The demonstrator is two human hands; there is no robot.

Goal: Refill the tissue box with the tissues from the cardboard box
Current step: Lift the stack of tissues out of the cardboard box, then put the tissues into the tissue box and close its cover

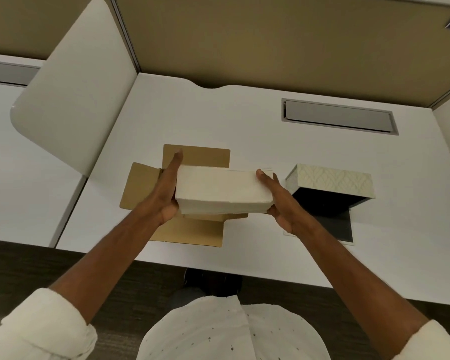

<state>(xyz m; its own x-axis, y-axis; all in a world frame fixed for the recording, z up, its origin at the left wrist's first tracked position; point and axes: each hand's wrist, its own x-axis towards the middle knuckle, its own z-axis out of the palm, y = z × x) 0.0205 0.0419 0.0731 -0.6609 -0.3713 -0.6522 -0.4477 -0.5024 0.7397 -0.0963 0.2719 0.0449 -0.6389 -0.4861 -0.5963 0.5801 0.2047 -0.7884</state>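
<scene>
A thick stack of white tissues [222,190] is held above the open brown cardboard box [192,231], whose flaps lie spread flat on the desk. My left hand [166,190] grips the stack's left end and my right hand [278,201] grips its right end. To the right stands the tissue box [333,179], pale green with a leaf pattern, lying on its side with its dark open interior facing me and a dark flap resting flat on the desk in front of it.
The white desk [244,120] has a grey cable hatch [338,116] at the back right. A white rounded divider panel [73,94] rises at the left, with tan partition walls behind. The desk's front edge runs close to my body.
</scene>
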